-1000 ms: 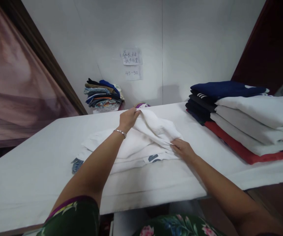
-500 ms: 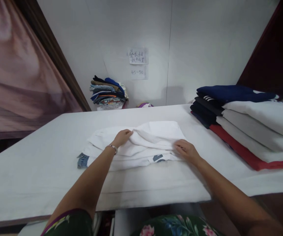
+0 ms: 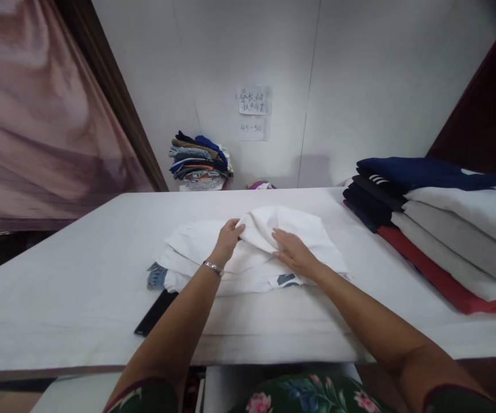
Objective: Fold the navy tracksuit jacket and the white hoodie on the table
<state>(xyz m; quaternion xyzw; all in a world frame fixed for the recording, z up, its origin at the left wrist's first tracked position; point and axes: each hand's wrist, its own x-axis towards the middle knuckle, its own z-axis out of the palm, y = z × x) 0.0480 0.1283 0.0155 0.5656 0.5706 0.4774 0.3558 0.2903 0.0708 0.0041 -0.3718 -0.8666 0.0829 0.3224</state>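
Note:
A white garment [image 3: 299, 221] with a dark printed mark lies partly folded on the white table [image 3: 67, 310]. My left hand [image 3: 229, 238], with a bracelet at its wrist, pinches the cloth near the garment's middle and lifts a fold. My right hand [image 3: 296, 252] rests on the raised fold, its fingers stretched out and apart. Blue denim cloth [image 3: 157, 276] sticks out at the garment's left end. Beside my left forearm, a flat black object [image 3: 157, 312] lies on the table, partly hidden by the arm.
Stacked folded clothes in navy [image 3: 429, 172], grey [image 3: 458, 235] and red [image 3: 429, 272] stand at the table's right. Another clothes pile [image 3: 198, 160] sits behind the far edge, below paper notes [image 3: 254, 101] on the wall. A pink curtain [image 3: 37, 115] hangs at left.
My right hand has moved left and away from me, from the garment's right edge onto the raised fold. My left hand keeps its pinch. The black object has come into view.

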